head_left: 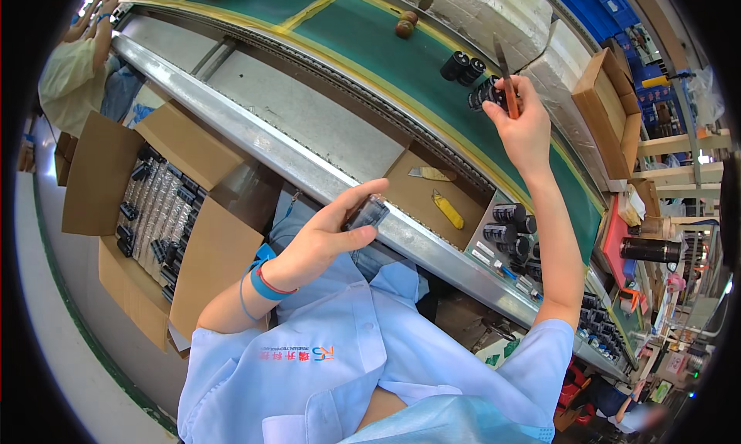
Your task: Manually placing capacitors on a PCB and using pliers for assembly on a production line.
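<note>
My left hand (312, 247) is closed around a dark, shiny capacitor-like piece (368, 215), held over the metal front edge of the bench. A blue band circles that wrist. My right hand (525, 123) reaches over the green conveyor belt (370, 38), gripping a slim tool (509, 85) with a reddish-brown handle and a dark, narrow blade pointing up. Its fingertips are at a group of black cylindrical capacitors (485, 94) on the belt; whether they touch one, I cannot tell. Just beyond stand more black capacitors (455, 66).
A cardboard box (96, 174) of black parts and clear plastic sits open at left. Two yellow-handled cutters (448, 209) lie in a bench recess. More capacitors (500, 233) stand near my right forearm. Brown round pieces (405, 25) rest on the belt. Another person (77, 81) is at far left.
</note>
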Demonstrator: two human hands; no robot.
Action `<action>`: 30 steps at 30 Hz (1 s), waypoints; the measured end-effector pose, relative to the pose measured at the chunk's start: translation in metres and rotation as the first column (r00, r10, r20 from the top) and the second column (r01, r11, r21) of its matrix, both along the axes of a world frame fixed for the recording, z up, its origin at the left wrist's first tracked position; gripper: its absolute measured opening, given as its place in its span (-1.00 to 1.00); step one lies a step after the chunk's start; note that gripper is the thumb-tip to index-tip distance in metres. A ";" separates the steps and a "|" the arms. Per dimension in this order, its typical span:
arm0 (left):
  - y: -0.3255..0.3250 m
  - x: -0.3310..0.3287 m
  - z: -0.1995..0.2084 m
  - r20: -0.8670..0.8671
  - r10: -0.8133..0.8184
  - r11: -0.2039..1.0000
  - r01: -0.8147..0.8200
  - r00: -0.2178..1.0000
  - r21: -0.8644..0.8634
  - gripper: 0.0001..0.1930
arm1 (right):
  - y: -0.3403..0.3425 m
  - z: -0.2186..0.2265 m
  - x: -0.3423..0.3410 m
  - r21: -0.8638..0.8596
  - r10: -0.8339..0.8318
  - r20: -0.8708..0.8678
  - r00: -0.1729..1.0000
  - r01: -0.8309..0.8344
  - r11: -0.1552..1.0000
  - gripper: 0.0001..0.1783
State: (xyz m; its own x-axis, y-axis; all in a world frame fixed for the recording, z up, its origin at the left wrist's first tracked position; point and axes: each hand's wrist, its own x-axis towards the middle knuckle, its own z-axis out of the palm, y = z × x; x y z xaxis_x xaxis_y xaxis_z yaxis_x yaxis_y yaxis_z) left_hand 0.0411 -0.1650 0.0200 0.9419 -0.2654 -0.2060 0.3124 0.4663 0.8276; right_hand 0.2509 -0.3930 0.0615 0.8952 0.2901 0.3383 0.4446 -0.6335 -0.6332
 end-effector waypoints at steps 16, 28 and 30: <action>0.030 0.010 0.009 0.234 0.258 0.965 -0.260 0.937 -0.027 -0.41 | 0.022 0.011 -0.009 -0.156 0.068 0.275 0.959 -0.026 0.987 -0.60; 0.029 0.012 0.024 0.387 0.189 0.970 -0.233 0.902 0.067 -0.37 | 0.043 0.037 -0.100 -0.151 0.442 0.000 0.897 -0.437 0.887 -0.54; 0.030 0.010 0.024 0.453 0.142 0.971 -0.212 0.880 0.107 -0.49 | 0.041 0.037 -0.102 -0.176 0.445 0.018 0.895 -0.436 0.883 -0.53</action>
State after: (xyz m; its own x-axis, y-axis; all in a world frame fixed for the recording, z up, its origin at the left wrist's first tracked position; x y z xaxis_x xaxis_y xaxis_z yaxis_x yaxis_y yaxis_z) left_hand 0.0507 -0.1347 0.0441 0.9728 -0.0847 0.2156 -0.1752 0.3398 0.9240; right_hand 0.1489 -0.3522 0.0983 0.6431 0.7053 0.2981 0.7336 -0.4560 -0.5038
